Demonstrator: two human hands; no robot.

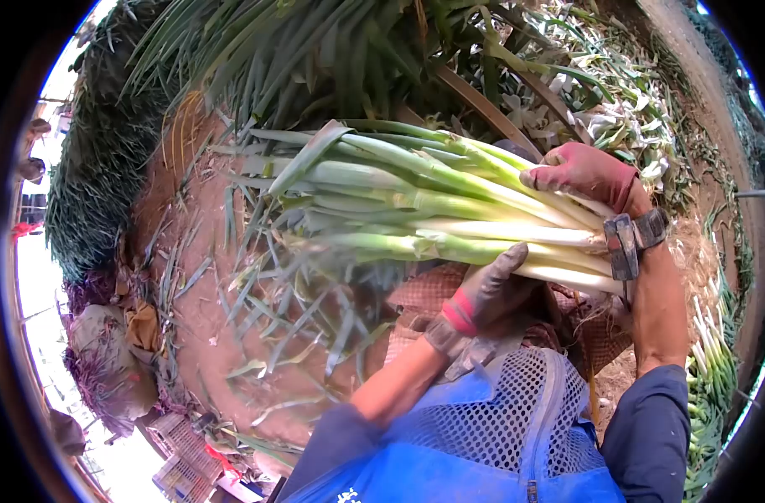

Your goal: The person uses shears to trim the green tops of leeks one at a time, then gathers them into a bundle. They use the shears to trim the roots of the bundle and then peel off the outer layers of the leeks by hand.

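Our blue mesh vest [483, 419] is closest. Past the vest, we hold long green-and-white onion stalks [449, 204] sideways, leaves [324, 172] pointing left. Our grey-gloved left hand [491, 289] grips the near edge; our red-gloved right hand [588, 173], nearer the white ends [585, 238], grips the far edge.

The lone view looked from the wearer's head, facing forward and steeply down over the blue mesh vest [487, 415]. It sat close above the left hand [491, 289], right hand [588, 174] and green onions [433, 201], its wide, round field bowing outward and blackening at the corners.
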